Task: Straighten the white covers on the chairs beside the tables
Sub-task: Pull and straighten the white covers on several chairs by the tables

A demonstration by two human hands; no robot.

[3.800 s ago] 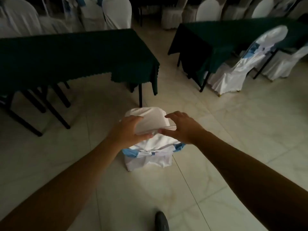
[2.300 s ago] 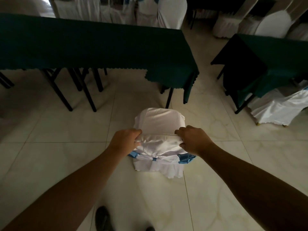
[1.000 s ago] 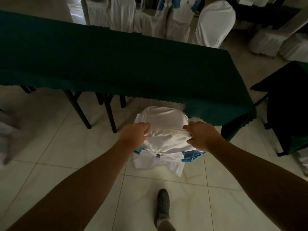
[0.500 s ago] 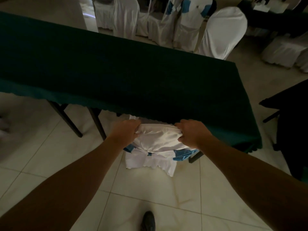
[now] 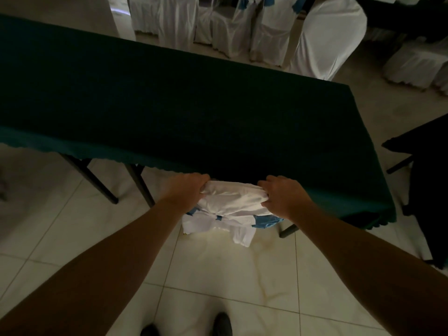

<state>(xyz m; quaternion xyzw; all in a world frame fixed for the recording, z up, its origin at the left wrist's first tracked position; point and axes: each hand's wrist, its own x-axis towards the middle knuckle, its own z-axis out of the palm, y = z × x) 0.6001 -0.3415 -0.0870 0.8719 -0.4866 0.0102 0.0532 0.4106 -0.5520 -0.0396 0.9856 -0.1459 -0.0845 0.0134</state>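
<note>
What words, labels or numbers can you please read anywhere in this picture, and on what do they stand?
None: no readable text shows on the white chair cover, its blue sash, the green tablecloth or the floor tiles. The room is dim, and the far chairs bear no visible lettering.

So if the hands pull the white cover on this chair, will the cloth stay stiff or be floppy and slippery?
Probably floppy: the white cover bunches into folds where the left hand and right hand grip it. It may be somewhat slippery, since the cloth shows a satin-like sheen. It looks light, as its hem hangs loose and uneven below the blue sash.
</note>
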